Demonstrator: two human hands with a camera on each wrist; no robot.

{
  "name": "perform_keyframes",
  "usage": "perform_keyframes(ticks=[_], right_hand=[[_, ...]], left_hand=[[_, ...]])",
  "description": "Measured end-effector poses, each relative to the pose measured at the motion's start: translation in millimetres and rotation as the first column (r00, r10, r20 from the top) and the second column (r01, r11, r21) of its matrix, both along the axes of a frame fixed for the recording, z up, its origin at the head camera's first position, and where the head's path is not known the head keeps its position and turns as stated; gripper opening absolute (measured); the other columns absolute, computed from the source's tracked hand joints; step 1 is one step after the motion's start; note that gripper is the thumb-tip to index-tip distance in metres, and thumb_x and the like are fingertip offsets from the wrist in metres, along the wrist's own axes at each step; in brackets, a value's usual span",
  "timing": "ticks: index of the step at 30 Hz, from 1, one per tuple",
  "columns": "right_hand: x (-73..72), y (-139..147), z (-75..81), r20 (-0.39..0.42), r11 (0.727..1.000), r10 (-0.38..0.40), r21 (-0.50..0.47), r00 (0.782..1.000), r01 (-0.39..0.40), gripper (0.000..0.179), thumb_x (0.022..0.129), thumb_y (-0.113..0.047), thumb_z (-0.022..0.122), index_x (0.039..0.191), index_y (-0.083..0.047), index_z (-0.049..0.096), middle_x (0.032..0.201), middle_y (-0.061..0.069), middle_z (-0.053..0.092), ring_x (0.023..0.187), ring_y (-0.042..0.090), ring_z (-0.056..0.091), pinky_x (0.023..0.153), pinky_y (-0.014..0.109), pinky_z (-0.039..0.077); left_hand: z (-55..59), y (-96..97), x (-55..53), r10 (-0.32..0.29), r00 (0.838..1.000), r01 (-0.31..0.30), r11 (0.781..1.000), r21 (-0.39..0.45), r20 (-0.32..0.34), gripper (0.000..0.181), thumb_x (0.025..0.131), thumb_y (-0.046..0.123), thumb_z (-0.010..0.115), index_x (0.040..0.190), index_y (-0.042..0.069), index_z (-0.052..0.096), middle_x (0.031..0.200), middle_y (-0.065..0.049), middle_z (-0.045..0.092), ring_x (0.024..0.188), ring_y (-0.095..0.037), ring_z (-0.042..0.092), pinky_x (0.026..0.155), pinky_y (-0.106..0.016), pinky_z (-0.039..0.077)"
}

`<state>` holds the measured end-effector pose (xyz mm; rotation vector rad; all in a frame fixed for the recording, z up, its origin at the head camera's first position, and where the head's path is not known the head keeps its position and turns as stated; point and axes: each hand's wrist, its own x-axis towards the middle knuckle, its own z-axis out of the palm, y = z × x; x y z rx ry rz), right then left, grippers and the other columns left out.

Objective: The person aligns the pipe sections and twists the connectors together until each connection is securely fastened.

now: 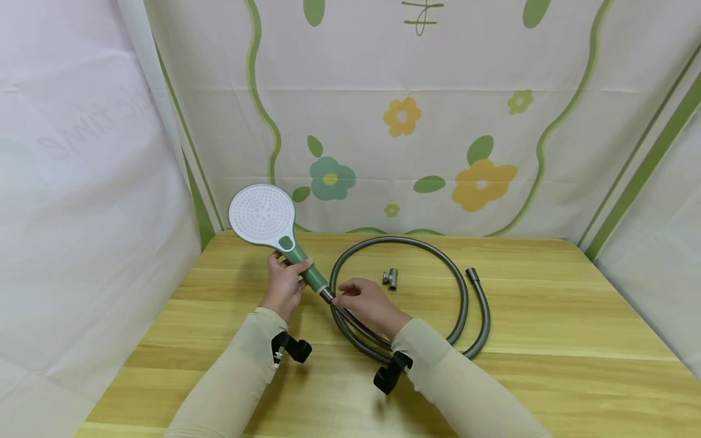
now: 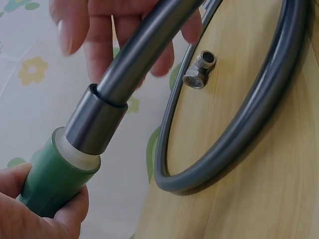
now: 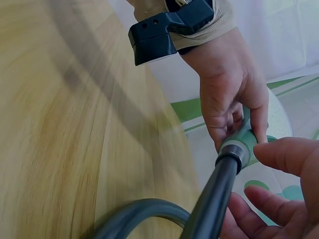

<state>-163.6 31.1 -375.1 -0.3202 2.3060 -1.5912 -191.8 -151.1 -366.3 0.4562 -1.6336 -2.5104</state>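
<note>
My left hand (image 1: 283, 283) grips the green handle of a shower head (image 1: 263, 214), whose white round spray face is tilted up. In the left wrist view, the dark metal collar (image 2: 95, 122) of a grey shower hose (image 2: 144, 50) sits on the handle's end, with a white ring showing between them. My right hand (image 1: 369, 304) is beside this joint. Its thumb and fingers stand apart around the hose in the right wrist view, the thumb (image 3: 279, 155) near the collar. From there the hose runs down into a loop on the table.
A small silver tee fitting (image 1: 390, 278) lies inside the hose loop on the wooden table (image 1: 547, 292). The hose's free end (image 1: 472, 275) lies to the right of the loop. Printed cloth walls (image 1: 339, 109) enclose the table's back and sides.
</note>
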Motion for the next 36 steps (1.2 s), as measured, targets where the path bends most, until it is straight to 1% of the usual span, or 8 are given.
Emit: perform_keyframes(ticks=[6, 13, 16, 18, 24, 31, 36], right_hand=[[0.7, 9, 3.6, -0.016, 1.0, -0.012, 0.004, 1.0, 0.012, 0.037, 0.091, -0.018, 0.067, 0.121, 0.001, 0.06, 0.106, 0.009, 0.063, 0.094, 0.02, 0.058, 0.083, 0.038, 0.051], [4.0, 19, 1.6, -0.045, 1.0, -0.03, 0.001, 0.999, 0.03, 0.034, 0.089, -0.015, 0.069, 0.117, 0.002, 0.062, 0.102, 0.008, 0.063, 0.092, 0.019, 0.058, 0.079, 0.034, 0.051], [6.6, 24, 0.4, -0.056, 0.999, -0.035, 0.016, 0.998, 0.036, 0.034, 0.089, -0.014, 0.069, 0.117, 0.003, 0.061, 0.1, 0.008, 0.063, 0.091, 0.018, 0.058, 0.078, 0.033, 0.051], [8.1, 28, -1.2, -0.064, 0.999, -0.033, 0.02, 0.997, 0.034, 0.034, 0.089, -0.014, 0.069, 0.117, 0.004, 0.061, 0.1, 0.008, 0.063, 0.091, 0.019, 0.058, 0.078, 0.033, 0.051], [10.0, 37, -6.2, -0.058, 0.999, -0.042, 0.028, 0.997, 0.044, 0.034, 0.09, -0.015, 0.069, 0.118, 0.003, 0.061, 0.101, 0.006, 0.064, 0.092, 0.018, 0.058, 0.08, 0.035, 0.052], [11.3, 46, -5.1, -0.052, 0.999, -0.043, 0.031, 0.998, 0.044, 0.035, 0.09, -0.016, 0.068, 0.119, 0.003, 0.061, 0.104, 0.007, 0.064, 0.095, 0.018, 0.059, 0.082, 0.036, 0.052], [12.0, 50, -3.0, -0.068, 0.998, -0.039, 0.039, 0.997, 0.042, 0.033, 0.09, -0.015, 0.069, 0.117, 0.002, 0.062, 0.104, 0.007, 0.064, 0.094, 0.018, 0.059, 0.081, 0.035, 0.052]], left_hand=[[2.1, -4.6, -3.5, -0.004, 1.0, 0.004, 1.0, -0.001, 0.029, 0.079, 0.091, -0.008, 0.058, 0.149, 0.017, 0.01, 0.142, -0.02, 0.032, 0.121, -0.033, 0.046, 0.098, -0.046, 0.045], [-0.5, -11.5, -5.5, -0.02, 0.998, 0.021, 1.0, -0.012, 0.059, 0.079, 0.092, -0.008, 0.056, 0.15, 0.016, 0.008, 0.143, -0.019, 0.031, 0.121, -0.032, 0.045, 0.099, -0.045, 0.044], [-1.2, -14.2, -6.0, -0.034, 0.997, 0.035, 0.999, -0.015, 0.062, 0.078, 0.093, -0.008, 0.055, 0.15, 0.015, 0.007, 0.142, -0.019, 0.031, 0.124, -0.033, 0.043, 0.099, -0.044, 0.044], [-1.6, -15.9, -6.2, -0.039, 0.997, 0.04, 0.999, -0.013, 0.064, 0.078, 0.093, -0.008, 0.055, 0.151, 0.015, 0.007, 0.14, -0.018, 0.032, 0.125, -0.034, 0.042, 0.099, -0.044, 0.043], [-5.2, -21.3, -7.6, -0.052, 0.996, 0.056, 0.998, -0.042, 0.078, 0.075, 0.093, -0.007, 0.053, 0.151, 0.011, 0.009, 0.13, -0.015, 0.036, 0.124, -0.036, 0.043, 0.097, -0.044, 0.044], [-9.9, -26.9, -7.4, -0.07, 0.993, 0.075, 0.996, -0.056, 0.099, 0.072, 0.094, -0.006, 0.052, 0.15, 0.008, 0.01, 0.131, -0.016, 0.036, 0.127, -0.038, 0.042, 0.095, -0.042, 0.046], [-11.7, -30.6, -7.3, -0.081, 0.99, 0.088, 0.994, -0.058, 0.117, 0.071, 0.095, -0.006, 0.051, 0.15, 0.008, 0.009, 0.13, -0.016, 0.036, 0.129, -0.039, 0.039, 0.093, -0.039, 0.046]])
